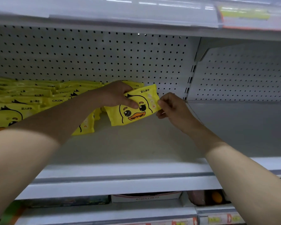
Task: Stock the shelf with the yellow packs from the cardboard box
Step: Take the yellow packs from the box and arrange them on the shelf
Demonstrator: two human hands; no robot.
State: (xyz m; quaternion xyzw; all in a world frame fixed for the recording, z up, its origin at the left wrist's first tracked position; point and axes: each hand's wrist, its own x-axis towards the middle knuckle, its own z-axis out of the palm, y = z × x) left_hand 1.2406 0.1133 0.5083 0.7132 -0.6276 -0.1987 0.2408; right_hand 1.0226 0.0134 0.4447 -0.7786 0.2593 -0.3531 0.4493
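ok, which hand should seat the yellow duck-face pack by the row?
Probably left hand: it grips the yellow duck-face pack on the side nearest the stacked packs; right hand only pinches the far edge.

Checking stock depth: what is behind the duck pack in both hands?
Another yellow pack, then the perforated back panel. The duck pack and left hand hide whatever lies lower behind them.

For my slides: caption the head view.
Left hand and right hand hold a yellow pack over the shelf beside stocked packs.

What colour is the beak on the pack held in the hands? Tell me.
Orange beak on the yellow pack; the head view shows it best.
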